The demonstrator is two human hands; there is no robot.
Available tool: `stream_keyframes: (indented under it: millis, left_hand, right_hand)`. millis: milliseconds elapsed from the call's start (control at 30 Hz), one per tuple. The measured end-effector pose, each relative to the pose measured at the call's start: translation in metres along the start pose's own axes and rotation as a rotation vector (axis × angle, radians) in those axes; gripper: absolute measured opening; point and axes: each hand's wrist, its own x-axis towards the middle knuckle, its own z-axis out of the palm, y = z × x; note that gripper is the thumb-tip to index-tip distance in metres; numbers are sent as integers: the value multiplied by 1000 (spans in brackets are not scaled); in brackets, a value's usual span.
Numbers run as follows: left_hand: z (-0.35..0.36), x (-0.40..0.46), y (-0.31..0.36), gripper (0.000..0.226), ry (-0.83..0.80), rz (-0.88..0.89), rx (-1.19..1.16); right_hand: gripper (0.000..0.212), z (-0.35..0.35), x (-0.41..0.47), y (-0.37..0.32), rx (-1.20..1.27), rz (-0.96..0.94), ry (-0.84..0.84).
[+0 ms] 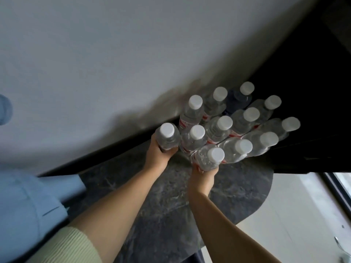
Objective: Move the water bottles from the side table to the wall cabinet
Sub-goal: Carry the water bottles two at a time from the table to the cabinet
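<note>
Several clear water bottles with white caps (245, 118) stand packed together at the far end of a dark marble side table (163, 196). My left hand (158, 152) grips the bottle at the near left of the group (168, 138) round its body. My right hand (204, 177) grips the nearest bottle (209, 158) from below, its cap tilted toward me. Both forearms reach forward over the tabletop. The wall cabinet is not in view.
A pale grey wall (114, 63) runs along the table's left side. A dark panel (303, 73) rises behind the bottles on the right. A light blue upholstered seat (28, 205) sits at the left, and light floor (284, 215) shows past the table's rounded right edge.
</note>
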Motion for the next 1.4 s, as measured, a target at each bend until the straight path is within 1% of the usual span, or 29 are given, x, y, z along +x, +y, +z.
stream_keyframes:
  millis: [100, 200, 300, 433, 500, 633, 767, 867, 967, 1033, 1100, 1200, 1333, 1400]
  left_hand:
    - [-3, -4, 4, 77, -73, -1, 13]
    - [-7, -16, 11, 80, -100, -34, 36]
    - [-10, -39, 22, 83, -76, -94, 111]
    - [-20, -71, 51, 87, -99, -93, 171]
    - [-27, -84, 70, 88, -113, -33, 222]
    - [-40, -105, 131, 83, -133, 113, 325]
    - [-53, -120, 198, 74, -100, 284, 484]
    - [-63, -130, 234, 65, -74, 377, 587]
    - [-74, -145, 267, 61, -44, 509, 729]
    - [-81, -158, 292, 60, -43, 627, 847]
    - [-89, -171, 312, 60, -36, 712, 962]
    - [-100, -187, 331, 60, -4, 757, 1064]
    - [-112, -204, 353, 60, 108, 782, 1083]
    - [-113, -213, 355, 60, 163, 761, 1081]
  right_hand:
    - [70, -7, 1, 0, -62, 1, -65]
    - [70, -15, -7, -6, -46, 34, -116]
    - [63, -30, -19, -11, -160, -93, -145]
    - [62, -61, -39, -38, -140, -181, -142]
    - [66, -76, -50, -54, -113, -233, -135]
    - [70, -108, -77, -95, -108, -371, -151]
    - [75, -135, -96, -157, -205, -531, -184]
    - [67, -151, -111, -201, -349, -693, -172]
    - [60, -171, -128, -231, -597, -877, -134]
    - [57, -187, -138, -249, -755, -946, -105]
    - [56, -199, -146, -264, -862, -1001, -88]
    - [57, -212, -158, -276, -954, -1066, -90]
    - [57, -222, -168, -299, -1024, -1186, -85]
    - [57, -225, -168, -308, -1067, -1240, -97]
